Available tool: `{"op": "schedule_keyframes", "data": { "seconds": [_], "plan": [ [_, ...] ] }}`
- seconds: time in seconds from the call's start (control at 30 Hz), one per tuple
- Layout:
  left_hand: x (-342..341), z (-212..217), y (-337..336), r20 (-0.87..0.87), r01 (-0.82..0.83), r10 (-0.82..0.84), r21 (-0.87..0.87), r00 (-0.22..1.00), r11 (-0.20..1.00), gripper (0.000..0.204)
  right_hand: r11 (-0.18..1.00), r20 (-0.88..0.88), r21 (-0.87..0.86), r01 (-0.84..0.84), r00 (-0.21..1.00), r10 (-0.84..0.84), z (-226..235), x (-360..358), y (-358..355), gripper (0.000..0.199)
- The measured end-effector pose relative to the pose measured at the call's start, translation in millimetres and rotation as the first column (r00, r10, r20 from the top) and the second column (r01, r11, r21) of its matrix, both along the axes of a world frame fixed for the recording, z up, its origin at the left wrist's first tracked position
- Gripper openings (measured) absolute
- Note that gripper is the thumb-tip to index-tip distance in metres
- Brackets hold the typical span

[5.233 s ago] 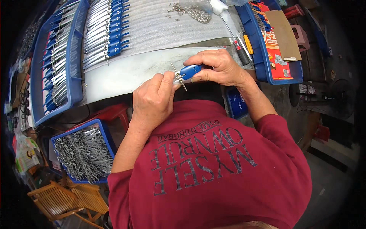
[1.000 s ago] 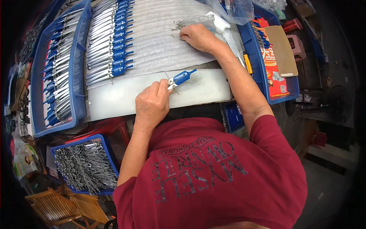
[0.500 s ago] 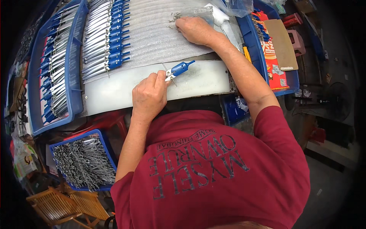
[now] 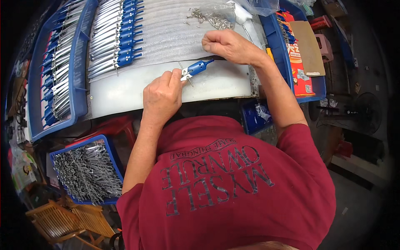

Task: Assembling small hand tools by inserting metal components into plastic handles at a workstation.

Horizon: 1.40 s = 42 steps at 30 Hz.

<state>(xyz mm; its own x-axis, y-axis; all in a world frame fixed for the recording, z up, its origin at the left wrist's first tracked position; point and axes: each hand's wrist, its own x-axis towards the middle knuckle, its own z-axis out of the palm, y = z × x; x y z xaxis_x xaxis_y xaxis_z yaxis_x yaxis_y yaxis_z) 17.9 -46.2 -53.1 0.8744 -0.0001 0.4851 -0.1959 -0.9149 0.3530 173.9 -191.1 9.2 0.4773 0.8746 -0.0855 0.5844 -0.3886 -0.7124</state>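
Two bare hands were in use at the near edge of the bench. L hand [image 4: 162, 93]: closed in a firm grip around the silver shank of one blue-and-silver assy [image 4: 196, 68]. Assy pos.: above the white plate [image 4: 125, 95], tilted, blue end pointing up and to the R, away from the wearer. A thin metal cross-pin [image 4: 181, 65] ran crosswise through the silver section, adj. to the blue housing.

R hand [image 4: 228, 46]: raised near the boundary btw. plate and grey foam mat [image 4: 166, 41], fingers curled inward. Fingertips were hidden from my side; I couldn't tell if they were pressed together or pinching a small item. The R hand was apart from the assy. Nearest stock, just beyond it: loose small screws [image 4: 197, 16] on the mat, plus a clear bag [image 4: 223, 20] w/ more of same.

L side of mat: one row of similar assys [image 4: 125, 43], laid side by side, blue ends to the R. Far L: long blue tray [image 4: 79, 89] w/ further units. R side: second blue tray [image 4: 314, 95], holding a brown cardboard piece [image 4: 306, 48] and red printed packaging [image 4: 295, 54]; yellow handle [image 4: 269, 53] adj., partly covered by the R forearm. Below bench, L: blue bin [image 4: 114, 156], heaped w/ grey metal parts [image 4: 85, 173].
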Motion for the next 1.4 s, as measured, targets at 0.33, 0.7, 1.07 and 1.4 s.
{"op": "schedule_keyframes", "data": {
  "seconds": [0.33,0.7,1.07,1.4],
  "plan": [
    [-1.2,1.2,-1.2,-0.003,-0.008,0.008,0.031,1.0,0.999,0.02,0.993,0.164,-0.087,-0.082,0.982,0.095,-2.9,-22.6,-2.8,0.018],
    [-1.2,1.0,-2.5,-0.013,-0.005,0.006,0.08,1.0,0.997,0.019,0.989,0.291,-0.146,-0.025,0.954,0.067,-11.6,-28.6,-0.2,0.016],
    [-1.2,1.0,-3.9,-0.03,-0.003,0.005,0.054,1.0,0.999,0.019,0.994,0.371,-0.09,0.062,0.928,-0.025,-20.8,-38.8,1.8,0.014],
    [0.4,4.7,-2.3,-0.062,0.0,0.007,0.113,0.998,0.994,0.017,0.996,0.159,-0.042,0.079,0.985,-0.071,-19.2,-25.2,-4.1,0.018]
  ]
}}
